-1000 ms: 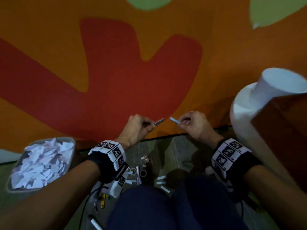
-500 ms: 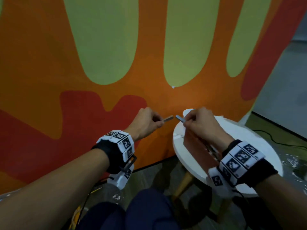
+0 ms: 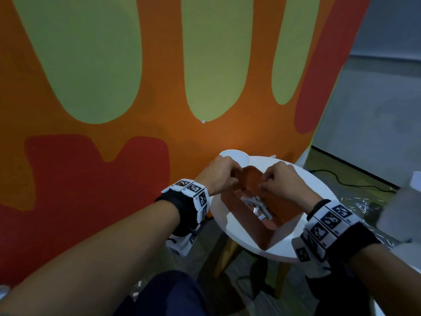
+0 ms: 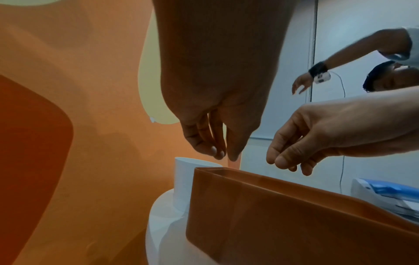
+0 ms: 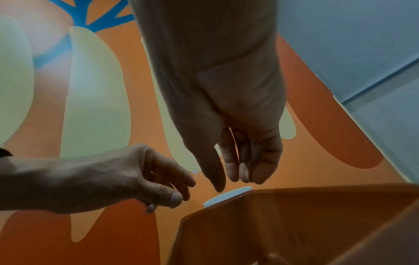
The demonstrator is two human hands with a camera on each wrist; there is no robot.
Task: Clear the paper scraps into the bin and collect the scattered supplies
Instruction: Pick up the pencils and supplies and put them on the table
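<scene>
Behind your hands stands a big wall [image 3: 159, 137] painted orange, with green and red shapes. Under your hands is a round white table [image 3: 293, 245]. On the table sits an orange box [image 3: 232, 215], open at the top, and both your hands hang just above its far end.

A white cup [image 4: 183, 179] stands on the table just past the box, right beyond your left hand's fingertips.

Your left hand [image 3: 222, 176] is over the box's far left corner. Its fingers point down and lie loose, close together, and they hold nothing. Your right hand [image 3: 280, 181] is just beside it, over the box's right wall. Its fingers hang down loose too, a little bent, and nothing is in them.

Down inside the box, below and a bit nearer to you than your fingers, lie the small supplies [image 3: 257, 206]. They look like little grey and white bits, too blurry to name. They rest on the bottom, not touching either hand.
</scene>
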